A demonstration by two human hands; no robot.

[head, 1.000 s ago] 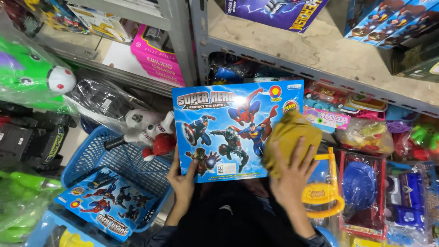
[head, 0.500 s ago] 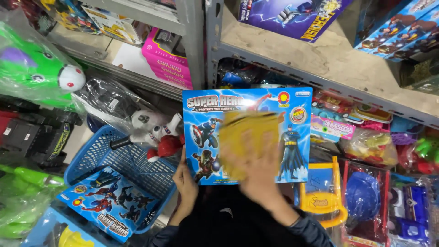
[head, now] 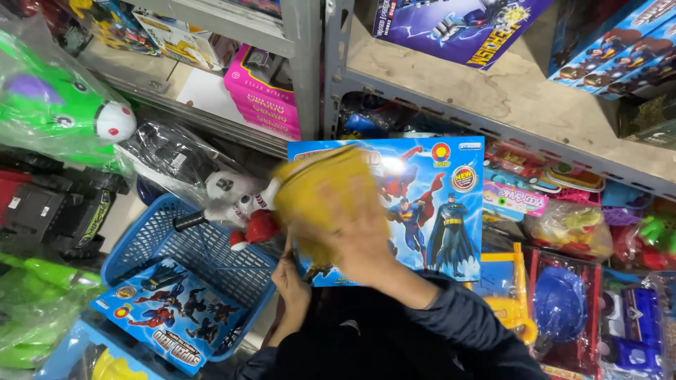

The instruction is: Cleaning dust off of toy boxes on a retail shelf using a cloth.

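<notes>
A blue superhero toy box is being held upright in front of the metal shelving, its printed face turned toward the camera and its long axis running left to right. Its lower left corner is being pinched by the left hand, fingers curled closed around the edge. A yellow cloth is being pressed against the left half of the box's face by the right hand; this hand is being blurred by motion, so how its fingers are set on the cloth cannot be told. Two boxes of this kind are being seen: the held one, and a second lying flat in the blue plastic basket at lower left.
</notes>
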